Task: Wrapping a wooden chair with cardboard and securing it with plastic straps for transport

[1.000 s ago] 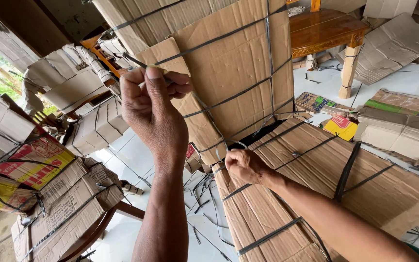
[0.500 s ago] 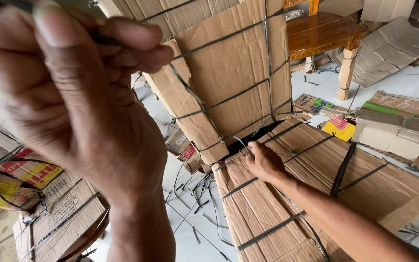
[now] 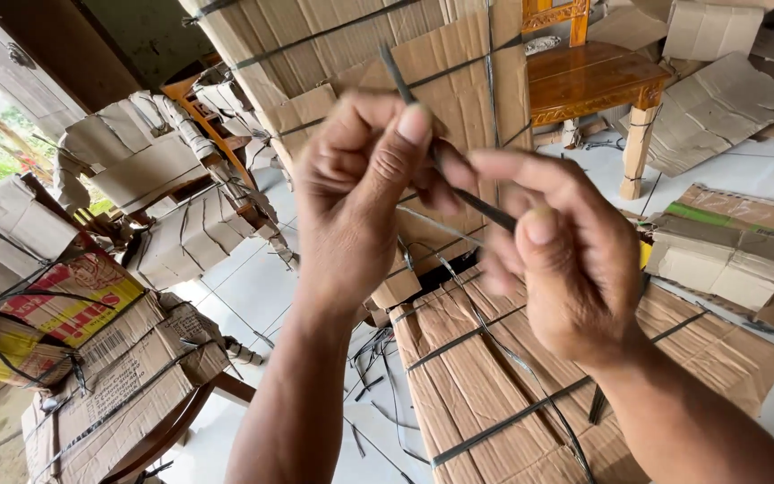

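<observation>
Head view: both hands raised close to the lens, over stacked cardboard. Left hand point(image 3: 360, 193) curled into a fist, thumb and fingers clamped on a dark plastic strap point(image 3: 445, 152), one end poking up above the knuckles. Right hand point(image 3: 566, 260) just beside it, fingers half curled, thumb and forefinger pinched on the same strap where it slants down out of the left fist. Strap taut between the two hands, running on below toward a strapped cardboard bundle point(image 3: 494, 376) lying flat under the right wrist. Behind the hands, a second flattened cardboard bundle point(image 3: 459, 63) standing on edge, crossed by dark bands. Off to the left, printed cartons point(image 3: 64, 305) tied in stacks. At upper right, a carved wooden table point(image 3: 597, 81) on a pale tiled floor point(image 3: 253, 287), strap offcuts scattered below.
</observation>
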